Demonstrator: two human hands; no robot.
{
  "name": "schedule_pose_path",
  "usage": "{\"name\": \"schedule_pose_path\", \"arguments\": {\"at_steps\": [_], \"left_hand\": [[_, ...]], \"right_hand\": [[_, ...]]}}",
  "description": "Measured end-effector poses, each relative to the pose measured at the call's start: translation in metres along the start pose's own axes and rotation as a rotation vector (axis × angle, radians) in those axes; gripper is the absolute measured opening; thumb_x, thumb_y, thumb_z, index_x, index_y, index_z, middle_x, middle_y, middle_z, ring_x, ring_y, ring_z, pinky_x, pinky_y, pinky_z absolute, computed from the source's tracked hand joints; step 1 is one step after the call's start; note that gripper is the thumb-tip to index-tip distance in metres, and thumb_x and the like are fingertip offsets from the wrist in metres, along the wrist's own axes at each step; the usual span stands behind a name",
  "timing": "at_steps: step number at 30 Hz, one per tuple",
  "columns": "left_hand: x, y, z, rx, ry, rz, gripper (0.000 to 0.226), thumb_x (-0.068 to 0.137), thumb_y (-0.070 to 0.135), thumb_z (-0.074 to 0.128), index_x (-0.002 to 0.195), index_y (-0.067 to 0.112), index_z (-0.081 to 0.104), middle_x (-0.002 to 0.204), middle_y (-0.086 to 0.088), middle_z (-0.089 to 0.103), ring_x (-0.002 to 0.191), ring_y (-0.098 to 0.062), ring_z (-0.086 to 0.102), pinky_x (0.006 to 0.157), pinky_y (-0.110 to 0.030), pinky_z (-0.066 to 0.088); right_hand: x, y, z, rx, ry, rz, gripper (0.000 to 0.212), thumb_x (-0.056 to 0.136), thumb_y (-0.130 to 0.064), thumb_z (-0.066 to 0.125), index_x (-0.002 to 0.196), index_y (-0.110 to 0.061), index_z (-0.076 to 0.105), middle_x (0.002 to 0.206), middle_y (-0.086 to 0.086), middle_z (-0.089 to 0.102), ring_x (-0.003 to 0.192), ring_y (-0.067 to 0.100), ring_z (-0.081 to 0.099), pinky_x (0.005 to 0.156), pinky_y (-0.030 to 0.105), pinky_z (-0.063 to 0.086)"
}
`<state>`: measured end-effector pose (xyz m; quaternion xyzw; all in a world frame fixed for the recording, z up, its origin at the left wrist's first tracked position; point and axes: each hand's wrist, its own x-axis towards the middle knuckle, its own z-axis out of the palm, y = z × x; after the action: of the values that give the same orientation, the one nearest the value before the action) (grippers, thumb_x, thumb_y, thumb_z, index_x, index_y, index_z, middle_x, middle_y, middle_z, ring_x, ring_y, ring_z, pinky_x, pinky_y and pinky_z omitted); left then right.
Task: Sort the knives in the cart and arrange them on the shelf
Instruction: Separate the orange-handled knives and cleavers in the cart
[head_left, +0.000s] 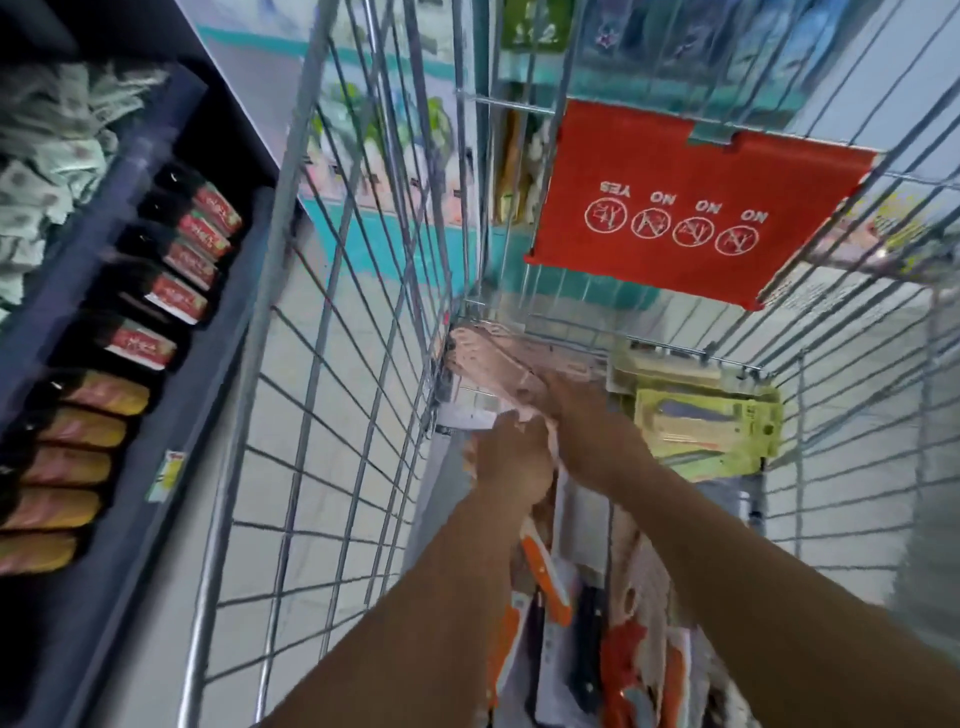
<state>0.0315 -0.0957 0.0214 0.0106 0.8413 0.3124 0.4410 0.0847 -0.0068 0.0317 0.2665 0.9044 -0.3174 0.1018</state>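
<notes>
Both my hands reach down into a wire shopping cart (332, 364). My left hand (511, 462) and my right hand (576, 410) both grip a pink packaged knife (498, 356), which lies against the cart's far left corner. Beside it, to the right, lie yellow-green knife packs (711, 421). Under my arms, several orange-handled and black-handled knives (550, 587) lie in packaging on the cart floor. To the left, the dark shelf (171, 364) holds a row of packaged knives with red labels (182, 296) and, nearer me, yellow and pink ones (88, 431).
A red child-seat flap with warning icons (691, 208) hangs at the cart's far end. Crumpled pale packets (57, 140) fill the shelf's upper level. A small price tag (169, 475) is stuck on the shelf edge. Pale floor shows through the cart's wires.
</notes>
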Motion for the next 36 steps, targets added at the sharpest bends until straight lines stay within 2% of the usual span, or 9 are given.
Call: {"name": "schedule_pose_path", "arguments": {"at_steps": [3, 6, 8, 15, 20, 24, 28, 32, 36], "left_hand": [[-0.005, -0.020, -0.007, 0.271, 0.149, 0.064, 0.047, 0.095, 0.035, 0.046, 0.140, 0.022, 0.040, 0.139, -0.012, 0.034, 0.127, -0.031, 0.035, 0.105, -0.043, 0.035], [-0.017, -0.046, -0.011, 0.363, 0.202, 0.079, 0.044, 0.096, 0.033, 0.044, 0.138, 0.027, 0.035, 0.139, -0.006, 0.028, 0.129, -0.026, 0.026, 0.109, -0.042, 0.028], [-0.020, -0.065, -0.009, 0.443, 0.185, 0.104, 0.044, 0.093, 0.030, 0.047, 0.135, 0.028, 0.034, 0.139, -0.002, 0.027, 0.130, -0.024, 0.025, 0.110, -0.041, 0.028], [-0.023, -0.103, -0.010, 0.568, 0.156, 0.178, 0.066, 0.090, 0.015, 0.052, 0.143, 0.035, 0.019, 0.153, 0.005, 0.015, 0.144, -0.020, 0.013, 0.116, -0.039, 0.022], [-0.026, -0.114, -0.017, 0.596, 0.140, 0.224, 0.064, 0.094, 0.021, 0.050, 0.146, 0.033, 0.016, 0.156, 0.003, 0.011, 0.145, -0.020, 0.009, 0.117, -0.041, 0.018], [-0.041, -0.122, -0.015, 0.642, 0.133, 0.223, 0.064, 0.094, 0.027, 0.050, 0.147, 0.029, 0.015, 0.150, -0.003, 0.019, 0.140, -0.024, 0.017, 0.115, -0.040, 0.023], [-0.061, -0.132, -0.007, 0.673, 0.047, 0.242, 0.065, 0.093, 0.034, 0.053, 0.147, 0.023, 0.018, 0.138, -0.010, 0.030, 0.131, -0.028, 0.029, 0.107, -0.035, 0.030], [-0.081, -0.148, 0.002, 0.658, -0.052, 0.315, 0.047, 0.098, 0.029, 0.044, 0.142, 0.021, 0.029, 0.133, -0.012, 0.043, 0.120, -0.029, 0.044, 0.097, -0.036, 0.040], [-0.092, -0.161, 0.012, 0.585, -0.106, 0.330, 0.035, 0.097, 0.032, 0.041, 0.130, 0.020, 0.040, 0.121, -0.011, 0.053, 0.110, -0.031, 0.051, 0.090, -0.039, 0.043]], "right_hand": [[0.036, 0.011, -0.002, -0.306, -0.004, 0.004, 0.069, 0.084, -0.001, 0.052, 0.142, -0.029, 0.026, 0.113, 0.010, 0.055, 0.102, 0.033, 0.060, 0.080, 0.044, 0.053], [0.059, 0.015, -0.003, -0.438, 0.005, -0.029, 0.065, 0.085, -0.018, 0.060, 0.143, -0.025, 0.032, 0.122, 0.011, 0.054, 0.108, 0.033, 0.056, 0.085, 0.041, 0.049], [0.068, 0.020, 0.001, -0.517, 0.013, -0.066, 0.073, 0.084, -0.023, 0.061, 0.148, -0.026, 0.027, 0.126, 0.010, 0.051, 0.114, 0.033, 0.051, 0.088, 0.039, 0.044], [0.082, 0.027, 0.017, -0.584, -0.054, 0.072, 0.093, 0.077, -0.019, 0.068, 0.151, -0.028, 0.011, 0.139, 0.007, 0.028, 0.129, 0.030, 0.028, 0.105, 0.041, 0.028], [0.067, 0.023, 0.025, -0.419, 0.066, 0.132, 0.069, 0.091, -0.018, 0.049, 0.150, -0.022, 0.013, 0.151, 0.005, 0.019, 0.137, 0.029, 0.021, 0.112, 0.044, 0.020], [0.009, -0.001, 0.044, -0.233, 0.183, 0.169, 0.055, 0.094, -0.029, 0.049, 0.143, -0.017, 0.028, 0.146, 0.012, 0.030, 0.134, 0.033, 0.028, 0.110, 0.044, 0.025], [-0.071, -0.018, 0.079, -0.185, -0.034, 0.249, 0.059, 0.094, -0.040, 0.047, 0.144, -0.017, 0.025, 0.134, 0.014, 0.033, 0.123, 0.034, 0.036, 0.100, 0.041, 0.036], [-0.120, -0.021, 0.102, -0.213, -0.159, 0.334, 0.065, 0.095, -0.029, 0.046, 0.150, -0.017, 0.014, 0.132, 0.014, 0.038, 0.119, 0.034, 0.043, 0.097, 0.041, 0.038], [-0.136, -0.022, 0.104, -0.189, -0.118, 0.347, 0.065, 0.094, -0.015, 0.048, 0.148, -0.011, 0.015, 0.129, 0.016, 0.041, 0.119, 0.035, 0.044, 0.098, 0.039, 0.035]]}}
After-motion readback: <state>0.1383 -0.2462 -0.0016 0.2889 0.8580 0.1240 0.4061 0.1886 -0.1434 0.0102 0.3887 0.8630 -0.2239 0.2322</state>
